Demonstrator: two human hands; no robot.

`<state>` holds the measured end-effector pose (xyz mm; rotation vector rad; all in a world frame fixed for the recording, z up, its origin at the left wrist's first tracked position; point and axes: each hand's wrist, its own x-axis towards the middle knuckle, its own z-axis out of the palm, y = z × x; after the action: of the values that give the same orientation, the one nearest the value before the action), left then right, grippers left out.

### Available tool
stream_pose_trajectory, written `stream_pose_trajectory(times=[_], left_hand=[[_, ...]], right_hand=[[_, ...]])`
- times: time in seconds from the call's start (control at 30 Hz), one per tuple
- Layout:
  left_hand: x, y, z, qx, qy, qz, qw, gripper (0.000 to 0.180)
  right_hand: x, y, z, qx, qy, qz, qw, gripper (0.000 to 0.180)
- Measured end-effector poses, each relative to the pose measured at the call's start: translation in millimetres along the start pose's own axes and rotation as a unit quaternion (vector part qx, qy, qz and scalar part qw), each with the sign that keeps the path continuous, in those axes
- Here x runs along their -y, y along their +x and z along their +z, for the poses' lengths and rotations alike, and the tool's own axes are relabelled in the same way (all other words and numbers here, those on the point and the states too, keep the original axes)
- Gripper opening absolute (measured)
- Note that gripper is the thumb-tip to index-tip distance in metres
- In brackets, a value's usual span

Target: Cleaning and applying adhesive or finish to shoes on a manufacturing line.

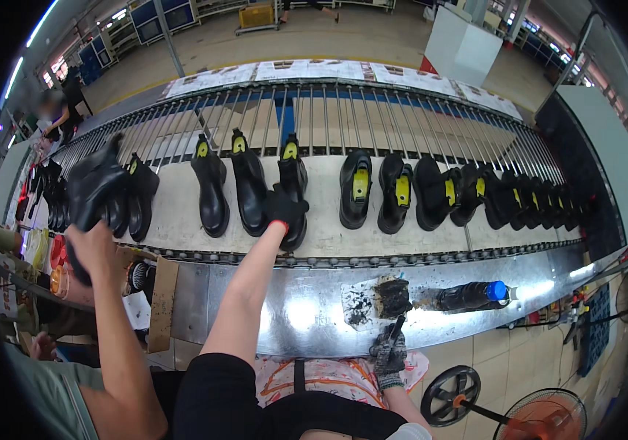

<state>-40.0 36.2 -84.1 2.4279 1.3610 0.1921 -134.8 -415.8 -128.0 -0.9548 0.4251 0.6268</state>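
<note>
My left hand point(285, 208), in a black glove with a red cuff, is closed on a black ankle boot point(293, 172) with a yellow-green insert. The boot stands on the pale conveyor belt, and my glove hides part of its middle. Low on the right, my right hand point(389, 355) wears a grey knit glove. It is closed around a slim black-handled tool point(398, 325), whose tip points at a dark, stained block point(392, 297) on the metal ledge. Two more boots point(249, 183) stand just left of the one I hold.
A co-worker's bare hand point(94, 246) at left holds a black boot point(95, 180) above the belt. Several black shoes point(356, 189) line the belt to the right. A dark bottle with a blue cap point(496, 291) lies on the ledge point(299, 304). An orange fan point(548, 414) stands lower right.
</note>
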Motion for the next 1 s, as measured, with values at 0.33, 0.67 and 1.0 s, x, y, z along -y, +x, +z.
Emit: stream_pose_trajectory(times=[0.33, 0.67, 1.0], left_hand=[[46, -201, -94, 0.06, -0.129, 0.018, 0.99, 0.085], [49, -287, -79, 0.02, -0.27, 0.007, 0.962, 0.054], [35, -137, -57, 0.338, -0.6, -0.059, 0.722, 0.064]], right_hand=[[-1, 2, 0, 0.009, -0.061, 0.0, 0.998, 0.016], [30, -57, 20, -0.012, -0.106, -0.055, 0.993, 0.045], [45, -70, 43, -0.057, -0.082, 0.016, 0.995, 0.045]])
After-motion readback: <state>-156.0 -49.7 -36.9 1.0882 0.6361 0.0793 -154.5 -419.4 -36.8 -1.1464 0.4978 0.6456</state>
